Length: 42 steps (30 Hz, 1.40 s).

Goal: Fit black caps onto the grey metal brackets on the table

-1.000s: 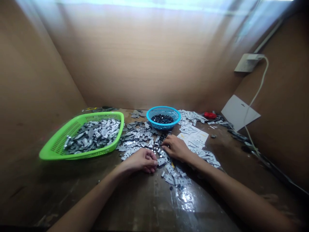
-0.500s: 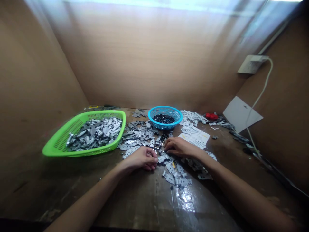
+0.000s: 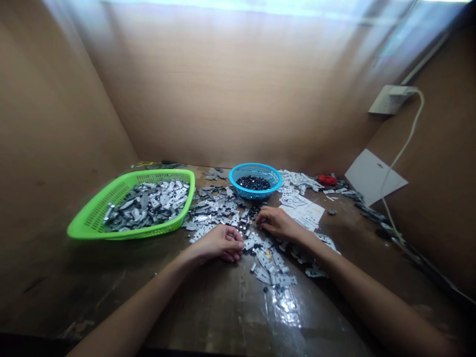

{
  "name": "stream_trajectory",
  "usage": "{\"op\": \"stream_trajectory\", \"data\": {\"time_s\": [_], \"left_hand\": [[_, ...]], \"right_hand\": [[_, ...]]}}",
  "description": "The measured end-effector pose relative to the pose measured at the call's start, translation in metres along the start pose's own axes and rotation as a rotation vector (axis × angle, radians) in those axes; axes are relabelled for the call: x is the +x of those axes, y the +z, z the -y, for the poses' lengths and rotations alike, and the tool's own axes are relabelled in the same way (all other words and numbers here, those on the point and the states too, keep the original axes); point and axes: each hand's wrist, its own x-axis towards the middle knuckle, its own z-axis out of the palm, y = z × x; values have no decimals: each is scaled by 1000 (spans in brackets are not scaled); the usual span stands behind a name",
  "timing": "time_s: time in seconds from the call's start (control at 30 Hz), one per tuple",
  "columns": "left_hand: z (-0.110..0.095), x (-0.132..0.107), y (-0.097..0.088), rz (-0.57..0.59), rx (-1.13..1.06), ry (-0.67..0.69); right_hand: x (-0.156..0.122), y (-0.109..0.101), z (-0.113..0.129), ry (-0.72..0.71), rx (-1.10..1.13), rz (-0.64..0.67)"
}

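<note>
At the left, a green basket (image 3: 80, 224) carries a heap of metal pieces (image 3: 156, 201) up to its right side; a bump from the left forearm could tip some onto the counter (image 3: 208, 307). Loose plates (image 3: 211, 208) spread to its right. The left hand (image 3: 225, 243) is curled nearly closed, thumb against the fingers, a small metal plate (image 3: 248, 244) pinched at the tips; a weak pinch could let it slip among its lookalikes. Small dark studs (image 3: 243, 228) lie scattered just beyond, where a brushing finger could roll them under the plates. The blue basket (image 3: 256, 195) of dark studs stands behind; a knuckle catching its rim could spill it. The right hand (image 3: 273, 221) is half open, fingers bent down near the studs; whether it has hold of any, I cannot tell. Farther right, plates lie over a white sheet (image 3: 319, 212), so snagging the paper could drag them.
</note>
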Motion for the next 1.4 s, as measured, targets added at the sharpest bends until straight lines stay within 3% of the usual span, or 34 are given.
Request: {"op": "stream_trajectory", "data": {"time_s": [0.17, 0.47, 0.63, 1.1, 1.4], "left_hand": [[0, 1, 0, -12, -1, 2], [0, 3, 0, -70, -37, 11], [0, 3, 1, -77, -69, 3], [-2, 5, 1, -128, -151, 69], [-1, 5, 0, -151, -187, 104]], "right_hand": [[-1, -1, 7, 77, 52, -34], [3, -8, 13, 25, 11, -20], [2, -11, 18, 106, 19, -31], [2, -12, 36, 11, 125, -25], [1, -7, 36, -79, -5, -23]]}}
